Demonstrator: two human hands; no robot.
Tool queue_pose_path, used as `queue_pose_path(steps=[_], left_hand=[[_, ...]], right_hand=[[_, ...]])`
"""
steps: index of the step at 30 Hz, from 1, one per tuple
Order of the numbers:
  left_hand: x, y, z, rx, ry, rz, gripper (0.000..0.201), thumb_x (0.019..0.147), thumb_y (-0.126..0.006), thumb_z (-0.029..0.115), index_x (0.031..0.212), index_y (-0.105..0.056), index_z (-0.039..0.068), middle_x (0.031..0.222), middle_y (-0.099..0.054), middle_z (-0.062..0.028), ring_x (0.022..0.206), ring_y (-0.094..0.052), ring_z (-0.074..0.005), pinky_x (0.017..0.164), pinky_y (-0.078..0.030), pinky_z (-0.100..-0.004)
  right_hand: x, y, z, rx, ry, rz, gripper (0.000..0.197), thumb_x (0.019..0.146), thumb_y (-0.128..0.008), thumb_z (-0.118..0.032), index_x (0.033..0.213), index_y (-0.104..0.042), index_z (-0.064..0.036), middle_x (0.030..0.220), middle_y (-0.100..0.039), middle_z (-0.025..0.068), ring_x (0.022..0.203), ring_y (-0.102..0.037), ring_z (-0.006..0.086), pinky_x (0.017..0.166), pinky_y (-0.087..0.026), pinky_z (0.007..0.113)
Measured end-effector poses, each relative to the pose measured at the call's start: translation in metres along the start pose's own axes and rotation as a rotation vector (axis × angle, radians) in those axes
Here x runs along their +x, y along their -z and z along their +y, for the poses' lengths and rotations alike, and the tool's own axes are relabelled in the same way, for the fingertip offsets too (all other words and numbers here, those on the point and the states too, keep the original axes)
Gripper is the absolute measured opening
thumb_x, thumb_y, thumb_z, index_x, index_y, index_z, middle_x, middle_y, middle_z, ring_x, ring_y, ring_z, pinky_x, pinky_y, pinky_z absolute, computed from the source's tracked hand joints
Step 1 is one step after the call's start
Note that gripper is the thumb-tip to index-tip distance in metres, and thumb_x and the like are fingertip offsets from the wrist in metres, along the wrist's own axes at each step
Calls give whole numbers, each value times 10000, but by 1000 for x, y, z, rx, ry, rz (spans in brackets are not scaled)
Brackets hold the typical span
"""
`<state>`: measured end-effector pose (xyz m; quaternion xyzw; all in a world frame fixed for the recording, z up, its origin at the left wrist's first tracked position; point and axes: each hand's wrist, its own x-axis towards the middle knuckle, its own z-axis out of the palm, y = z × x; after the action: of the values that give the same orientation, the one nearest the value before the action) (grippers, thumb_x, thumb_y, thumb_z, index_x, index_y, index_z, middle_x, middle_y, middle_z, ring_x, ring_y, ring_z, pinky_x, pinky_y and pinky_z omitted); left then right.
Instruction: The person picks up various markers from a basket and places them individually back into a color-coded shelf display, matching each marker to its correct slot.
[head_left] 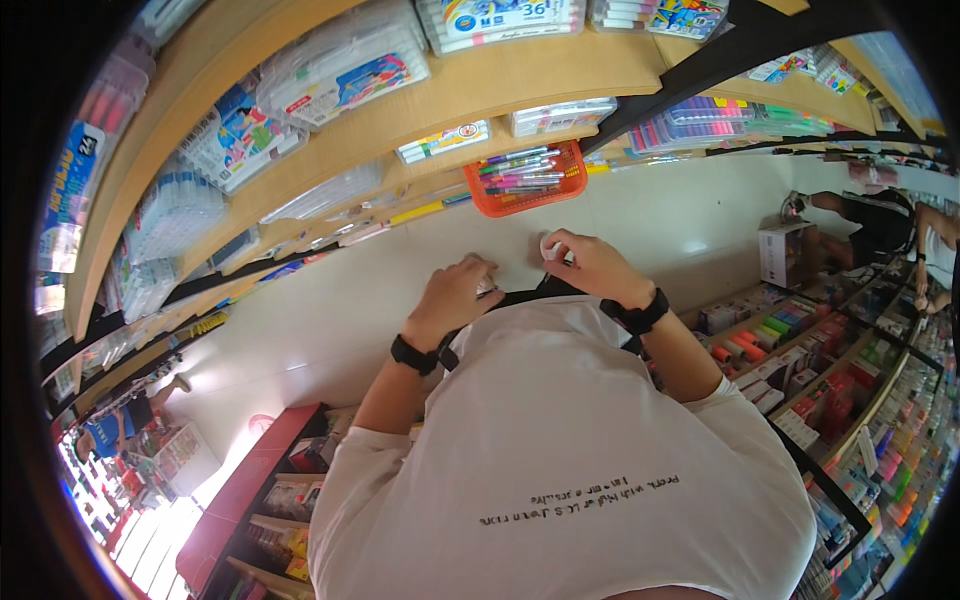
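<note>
My left hand (452,298) is in front of my waist, its fingers curled around something small and pale that I cannot make out. To its right, my right hand (592,268) is closed too, thumb and fingers bent around a small whitish thing whose kind does not show. The two hands are apart, and each wrist wears a black band. Beyond them, an orange-red plastic basket (535,206) holds several colourful pens (520,170) at the edge of the low shelf. Neither hand touches the basket.
Wooden shelves (560,72) with clear cases of markers (345,75) curve across the front and left. Behind me on the right stand racks of bottles and boxes (790,350); a red-topped shelf unit (240,490) is behind left. Other people (880,225) are at far right and far left.
</note>
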<state>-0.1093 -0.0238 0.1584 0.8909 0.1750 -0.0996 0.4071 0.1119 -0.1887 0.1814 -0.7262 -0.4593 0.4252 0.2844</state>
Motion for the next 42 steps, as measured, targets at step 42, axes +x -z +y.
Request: queue_pose_path(steps=[42], left_hand=[[219, -100, -117, -1722, 715, 413, 608, 1039, -435, 477, 1462, -294, 64, 1508, -240, -178, 1188, -490, -436, 988, -498, -515]], right_hand=[[175, -18, 179, 835, -709, -143, 407, 993, -475, -258, 1373, -475, -112, 1279, -577, 50, 885, -703, 280, 766, -567, 442]])
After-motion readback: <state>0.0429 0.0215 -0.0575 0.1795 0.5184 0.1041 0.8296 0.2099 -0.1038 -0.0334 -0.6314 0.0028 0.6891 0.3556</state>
